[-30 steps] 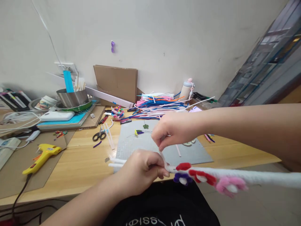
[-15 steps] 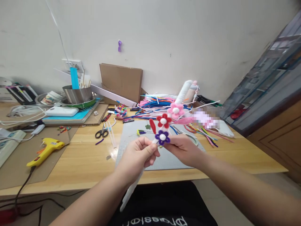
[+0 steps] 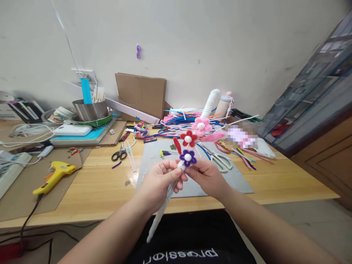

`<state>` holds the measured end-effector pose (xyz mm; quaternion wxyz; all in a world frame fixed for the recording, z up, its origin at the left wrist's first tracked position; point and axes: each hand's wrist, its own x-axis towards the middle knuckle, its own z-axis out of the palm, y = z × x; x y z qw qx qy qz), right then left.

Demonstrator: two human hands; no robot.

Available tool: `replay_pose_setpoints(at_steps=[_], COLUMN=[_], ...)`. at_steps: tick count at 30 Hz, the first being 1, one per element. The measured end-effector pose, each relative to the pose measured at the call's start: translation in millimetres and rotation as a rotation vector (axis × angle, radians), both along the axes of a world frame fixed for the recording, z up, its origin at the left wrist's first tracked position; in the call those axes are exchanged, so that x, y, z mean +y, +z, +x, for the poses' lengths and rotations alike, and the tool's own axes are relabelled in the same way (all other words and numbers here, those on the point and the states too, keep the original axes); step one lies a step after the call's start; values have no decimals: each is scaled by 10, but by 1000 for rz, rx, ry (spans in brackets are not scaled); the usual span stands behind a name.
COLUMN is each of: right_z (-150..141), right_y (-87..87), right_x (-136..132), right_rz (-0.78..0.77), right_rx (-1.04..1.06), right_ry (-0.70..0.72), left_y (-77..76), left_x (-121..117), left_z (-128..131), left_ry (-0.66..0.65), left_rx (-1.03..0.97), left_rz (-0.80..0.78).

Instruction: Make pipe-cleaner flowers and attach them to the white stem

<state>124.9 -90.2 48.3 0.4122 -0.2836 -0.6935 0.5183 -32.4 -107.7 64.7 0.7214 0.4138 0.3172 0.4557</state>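
Wooden table: spread across the middle of the frame. Grey mat: laid on the table, centre to right of centre. Cardboard: stood against the wall, upper centre. Pipe-cleaner pile: heaped behind the mat. White fuzzy stem: held aslant above the mat's front edge, its top raised right of centre, its tail hung toward lower centre. Left hand: closed, the stem pinched between thumb and fingers. Right hand: fingers drawn together beside the stem; whether anything is gripped cannot be told. Yellow glue gun: laid on its side, left. White-handled scissors: placed on the mat, right of the stem. Flowers, borne along the stem from top to bottom: pink, red, purple, the last set just above the fingertips.
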Motion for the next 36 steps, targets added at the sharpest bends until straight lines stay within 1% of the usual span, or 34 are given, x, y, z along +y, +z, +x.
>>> replay_pose_setpoints(at_steps=[1, 2, 5, 7, 11, 13, 16, 18, 22, 24, 26, 29, 32, 34, 36], right_z=[-11, -15, 4, 26, 46, 55, 89, 119, 137, 117, 81, 10, -58, -89, -106], right_y=[1, -1, -17, -33, -44, -22, 41, 80, 107, 122, 164, 271, 367, 399, 407], right_x=[7, 14, 26, 24, 9, 9, 42, 86, 193, 242, 288, 366, 451, 489, 493], right_rz=[-25, -28, 36, 77, 91, 97, 87, 46, -22, -53, -42, 10, 9, 6, 6], right_rx=[25, 33, -50, -114, -150, -135, -96, -34, 103, 108, 68, -37, -135, -204, -247], right_ry=[19, 8, -135, -207, -212, -193, -80, -12, 12, 49, 140, 330, 520, 641, 675], left_y=[-1, -1, -6, -12, -25, -21, 11, 42, 82, 83, 71, 43, 25, 29, 42], left_x=[-4, -8, -14, -11, -5, -17, -58, -90, -131, -137, -139, -142, -152, -165, -181], left_z=[14, 27, 53, 51, 7, -17, -41, -49, -37, -13, 18, 67, 106, 120, 123], left_ry=[3, 11, 33, 25, -48, -41, -26, -74, -195, -239, -270, -299, -323, -340, -348], left_rx=[-4, -9, 10, 51, 132, 137, 83, 40, -41, -76, -107, -133, -128, -124, -126], left_rz=[-8, -13, -18, -5, 6, -17, -30, -45, -114, -150, -185, -242, -295, -317, -322])
